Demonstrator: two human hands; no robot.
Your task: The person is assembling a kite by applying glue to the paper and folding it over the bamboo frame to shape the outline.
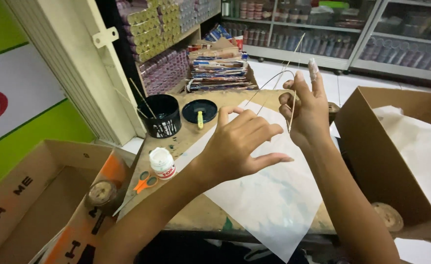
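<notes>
I'm bending a thin bamboo strip [274,80], pinched in my right hand [307,110]. My left hand [240,144] hovers loosely open, holding nothing, over the white paper sheet [269,195]. Next I'd judge the strip needs steady, gentle tension.

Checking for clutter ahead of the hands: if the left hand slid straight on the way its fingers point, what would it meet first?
Probably the right forearm: the left hand points rightward over the white paper sheet, with nothing visible between. Depth is unclear, so it might pass beneath.

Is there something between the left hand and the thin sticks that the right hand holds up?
Nothing visible is. The left hand hovers over the white paper, beside the thin sticks pinched in the right hand. The black cup and glue bottle stand off to the side.
</notes>
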